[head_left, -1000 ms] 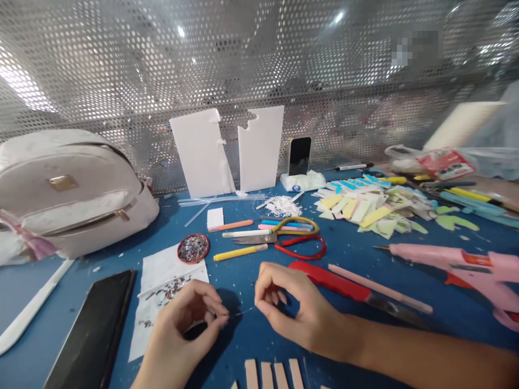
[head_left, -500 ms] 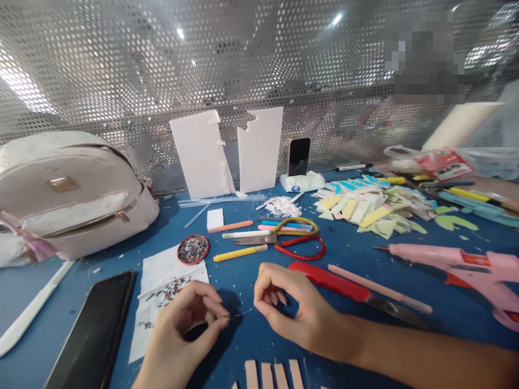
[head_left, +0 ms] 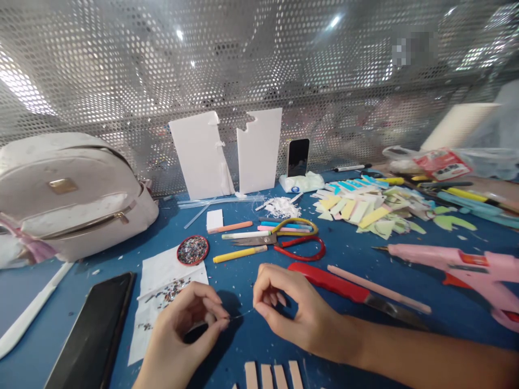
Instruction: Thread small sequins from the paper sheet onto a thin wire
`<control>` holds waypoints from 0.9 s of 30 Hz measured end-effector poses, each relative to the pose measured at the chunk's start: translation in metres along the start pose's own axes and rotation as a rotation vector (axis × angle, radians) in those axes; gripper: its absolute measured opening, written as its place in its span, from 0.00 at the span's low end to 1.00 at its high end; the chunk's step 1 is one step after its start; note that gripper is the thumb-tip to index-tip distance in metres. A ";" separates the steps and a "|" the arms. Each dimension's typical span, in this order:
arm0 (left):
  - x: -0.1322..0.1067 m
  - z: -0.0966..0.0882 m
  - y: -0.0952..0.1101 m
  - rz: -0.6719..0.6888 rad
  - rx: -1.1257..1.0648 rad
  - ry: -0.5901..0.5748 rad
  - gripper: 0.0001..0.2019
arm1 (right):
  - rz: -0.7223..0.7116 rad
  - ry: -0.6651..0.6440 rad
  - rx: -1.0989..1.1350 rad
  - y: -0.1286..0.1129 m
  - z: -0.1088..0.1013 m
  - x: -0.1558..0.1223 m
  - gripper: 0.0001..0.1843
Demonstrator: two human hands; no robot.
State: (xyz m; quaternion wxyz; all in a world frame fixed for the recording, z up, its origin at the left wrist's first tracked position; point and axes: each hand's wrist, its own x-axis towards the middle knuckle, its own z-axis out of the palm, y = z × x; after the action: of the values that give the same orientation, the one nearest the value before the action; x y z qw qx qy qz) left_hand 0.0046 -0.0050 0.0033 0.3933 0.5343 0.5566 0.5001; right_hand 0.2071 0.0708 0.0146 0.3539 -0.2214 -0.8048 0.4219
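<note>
A thin, pale thread (head_left: pixel 244 313) spans the short gap between my two hands, just above the blue table. My left hand (head_left: pixel 188 327) is closed, thumb and forefinger pinching one end. The other end meets the pinched fingertips of my right hand (head_left: pixel 294 308). Whether it is a thread or fine wire is hard to make out. Behind the left hand, a white paper sheet (head_left: pixel 140 319) carries scattered small beads or sequins (head_left: pixel 170 292). A round red dish (head_left: pixel 193 250) full of the same bits rests at the sheet's top corner.
Scissors (head_left: pixel 279 237) lie among several markers beyond my hands. A red-handled knife (head_left: pixel 332 282) and a pink glue gun (head_left: pixel 441 259) are to the right. Leftward are a dark phone (head_left: pixel 95 329) and a backpack (head_left: pixel 68 200). Paper scraps (head_left: pixel 365 208) are heaped behind; pinkish strips (head_left: pixel 279 376) lie in front.
Both hands keep almost the same pose, with the thread still between them. The view has shifted very slightly; nothing else has visibly moved.
</note>
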 end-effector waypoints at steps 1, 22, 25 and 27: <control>0.000 0.000 0.000 0.002 -0.002 -0.002 0.04 | 0.000 -0.002 -0.001 0.000 0.000 0.000 0.04; 0.002 -0.001 -0.002 0.006 -0.104 -0.026 0.04 | 0.010 0.005 0.018 0.000 -0.001 -0.001 0.04; 0.001 0.000 -0.001 0.003 -0.081 -0.016 0.05 | 0.015 0.008 0.025 0.000 -0.001 0.000 0.04; 0.000 0.000 -0.001 0.009 -0.057 -0.015 0.05 | 0.010 0.000 0.024 0.000 -0.001 0.000 0.04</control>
State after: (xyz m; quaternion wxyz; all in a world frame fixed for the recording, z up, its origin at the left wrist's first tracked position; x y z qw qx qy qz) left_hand 0.0045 -0.0047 0.0023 0.4101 0.5290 0.5370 0.5135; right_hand 0.2075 0.0710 0.0152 0.3546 -0.2213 -0.7985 0.4332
